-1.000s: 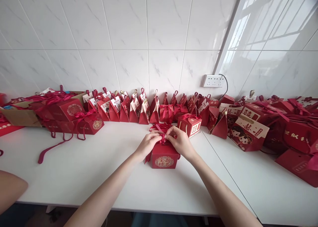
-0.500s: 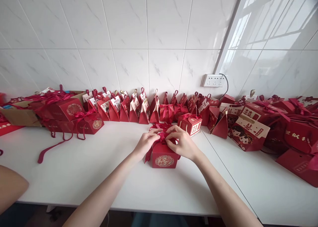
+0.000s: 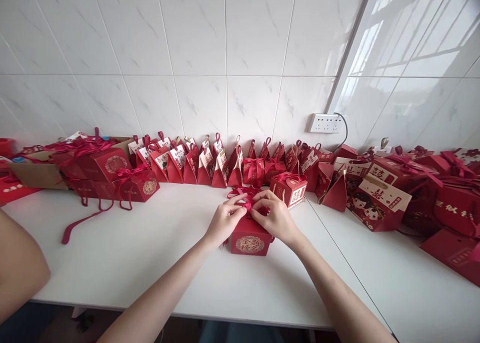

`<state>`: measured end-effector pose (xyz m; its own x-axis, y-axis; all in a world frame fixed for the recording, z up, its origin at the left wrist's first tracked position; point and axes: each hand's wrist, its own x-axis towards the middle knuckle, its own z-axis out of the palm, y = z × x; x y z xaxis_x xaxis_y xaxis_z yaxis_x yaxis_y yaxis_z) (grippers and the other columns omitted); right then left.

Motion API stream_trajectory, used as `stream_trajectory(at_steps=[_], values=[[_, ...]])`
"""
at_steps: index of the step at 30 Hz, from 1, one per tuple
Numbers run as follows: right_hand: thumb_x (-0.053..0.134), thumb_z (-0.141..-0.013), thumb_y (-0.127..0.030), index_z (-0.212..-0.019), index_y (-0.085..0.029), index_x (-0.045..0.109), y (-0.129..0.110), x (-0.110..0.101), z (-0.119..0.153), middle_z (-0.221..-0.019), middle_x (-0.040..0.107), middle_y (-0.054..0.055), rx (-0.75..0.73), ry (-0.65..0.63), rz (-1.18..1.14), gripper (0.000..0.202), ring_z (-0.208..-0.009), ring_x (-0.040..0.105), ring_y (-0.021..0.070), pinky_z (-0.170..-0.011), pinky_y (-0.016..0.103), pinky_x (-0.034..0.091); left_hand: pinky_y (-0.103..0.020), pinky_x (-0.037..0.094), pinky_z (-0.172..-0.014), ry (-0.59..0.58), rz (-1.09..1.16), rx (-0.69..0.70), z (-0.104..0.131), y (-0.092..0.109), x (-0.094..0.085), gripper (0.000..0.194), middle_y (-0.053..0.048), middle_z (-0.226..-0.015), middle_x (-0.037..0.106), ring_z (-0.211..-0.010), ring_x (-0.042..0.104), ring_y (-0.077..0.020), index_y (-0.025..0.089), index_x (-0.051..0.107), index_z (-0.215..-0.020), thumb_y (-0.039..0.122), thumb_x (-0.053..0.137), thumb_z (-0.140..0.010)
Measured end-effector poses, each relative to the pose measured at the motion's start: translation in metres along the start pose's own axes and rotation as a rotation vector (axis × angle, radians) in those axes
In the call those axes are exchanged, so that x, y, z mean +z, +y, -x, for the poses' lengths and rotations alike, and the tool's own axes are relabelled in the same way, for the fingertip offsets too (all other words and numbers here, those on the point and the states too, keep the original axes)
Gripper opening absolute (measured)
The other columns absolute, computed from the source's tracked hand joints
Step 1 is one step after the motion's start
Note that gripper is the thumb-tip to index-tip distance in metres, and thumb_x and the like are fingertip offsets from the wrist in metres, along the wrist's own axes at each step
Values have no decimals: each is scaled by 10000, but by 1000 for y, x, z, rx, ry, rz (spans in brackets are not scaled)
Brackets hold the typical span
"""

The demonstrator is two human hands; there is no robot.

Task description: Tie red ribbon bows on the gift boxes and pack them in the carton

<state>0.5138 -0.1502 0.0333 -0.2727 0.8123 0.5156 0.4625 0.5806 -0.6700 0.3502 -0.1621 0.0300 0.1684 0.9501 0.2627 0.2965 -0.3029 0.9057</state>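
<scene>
A red gift box (image 3: 250, 243) with a round gold emblem and gold characters stands on the white table in front of me. On its top sits a bow of dark red ribbon (image 3: 248, 204). My left hand (image 3: 226, 218) pinches the ribbon from the left, thumb and fingers closed at the knot. From the right, my right hand (image 3: 272, 214) pinches the same ribbon near the knot. The fingertips of both hands almost meet there and hide part of the bow. Just behind my right hand is a smaller red box (image 3: 288, 188) with a white label panel.
Pointed red gift boxes (image 3: 190, 164) stand in a row along the tiled wall. Larger ribboned boxes (image 3: 93, 165) are stacked at left, and more boxes (image 3: 380, 203) crowd the right. A loose ribbon (image 3: 78, 224) trails over the table. Another person's arm (image 3: 22, 265) enters at left.
The view has shifted slightly. Both hands stay at the bow, with the left fingers now nearer the knot and its thumb pressed on the ribbon. The person's arm at left reaches a little further in.
</scene>
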Motion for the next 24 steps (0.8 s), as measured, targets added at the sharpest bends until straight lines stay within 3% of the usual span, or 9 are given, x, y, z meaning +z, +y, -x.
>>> stream_trajectory(at_steps=[7, 14, 19, 24], values=[[559, -742, -204, -656, -184, 580, 0, -10, -3, -1024, 529, 76, 53, -129, -51, 91, -935, 567, 198, -814, 340, 460, -382, 361, -1004, 50, -26, 10, -2, 0, -6, 282, -59, -1253, 586, -1149, 532, -265, 192, 661, -610, 307, 488, -801], [531, -693, -143, -585, -189, 514, -6, -27, -4, -1168, 539, 80, 132, -240, -43, 118, -1127, 506, 250, -941, 406, 383, -393, 403, -955, 105, -242, 27, 3, -1, -17, 287, -50, -1152, 594, -1136, 504, -252, 206, 662, -629, 318, 464, -805], [542, -669, -109, -575, -195, 532, -7, -41, -3, -1219, 539, 86, 112, -316, 50, 128, -1124, 533, 267, -929, 417, 414, -417, 394, -935, 196, -468, 185, 11, -3, -17, 261, -53, -1015, 632, -1028, 514, -238, 219, 649, -602, 264, 486, -801], [564, -723, -197, -653, -201, 599, -4, -46, -2, -1092, 589, 88, 60, -299, 132, 78, -1004, 586, 234, -845, 354, 453, -327, 452, -800, 201, -639, 327, 20, 9, -10, 166, -51, -918, 588, -849, 562, -178, 219, 641, -817, 189, 479, -792]])
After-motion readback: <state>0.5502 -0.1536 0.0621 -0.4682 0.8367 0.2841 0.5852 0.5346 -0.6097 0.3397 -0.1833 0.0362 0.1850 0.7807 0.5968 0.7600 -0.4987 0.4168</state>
